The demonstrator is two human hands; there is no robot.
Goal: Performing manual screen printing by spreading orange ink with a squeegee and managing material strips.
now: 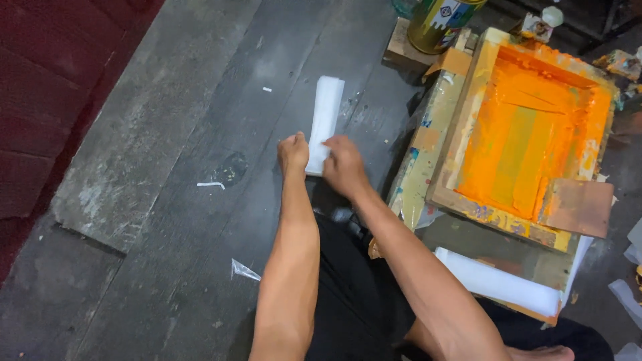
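A narrow white stack of plastic bags lies on the dark wooden floor, pointing away from me. My left hand grips its near end from the left. My right hand presses on the same near end from the right, fingers curled over the edge. Both forearms reach forward from my lap.
A wooden screen-printing frame coated in orange ink sits to the right, with a brown squeegee on its near corner. A white sheet lies under the frame. A yellow-green can stands behind. A plastic scrap lies at the near left.
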